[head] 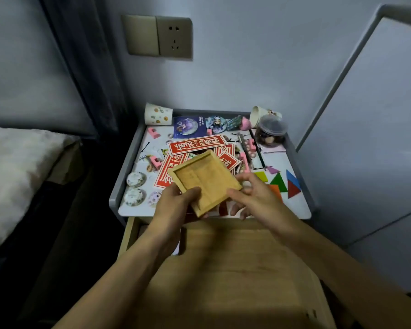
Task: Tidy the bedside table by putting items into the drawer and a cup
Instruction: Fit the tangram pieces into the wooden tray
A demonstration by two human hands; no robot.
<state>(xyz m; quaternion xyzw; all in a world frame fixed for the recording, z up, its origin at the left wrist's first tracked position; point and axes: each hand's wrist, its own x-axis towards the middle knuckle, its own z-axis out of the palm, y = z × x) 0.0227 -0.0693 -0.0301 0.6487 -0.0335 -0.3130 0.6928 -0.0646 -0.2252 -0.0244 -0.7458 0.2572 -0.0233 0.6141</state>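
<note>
Wooden tray (204,179) above bedside table (294,210), open drawer (235,269) in front.

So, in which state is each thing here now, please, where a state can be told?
wooden tray: held tilted above the bedside table, by both hands.
left hand: fingers grip the tray's near corner.
right hand: fingers pinch the tray's right edge.
drawer: pulled open.
left paper cup: lying on its side.
right paper cup: lying on its side.
plastic jar: upright, lid on.
tangram pieces: lying loose.

Left hand (173,207) and right hand (261,203) forward, fingers (246,178) curled.
</note>
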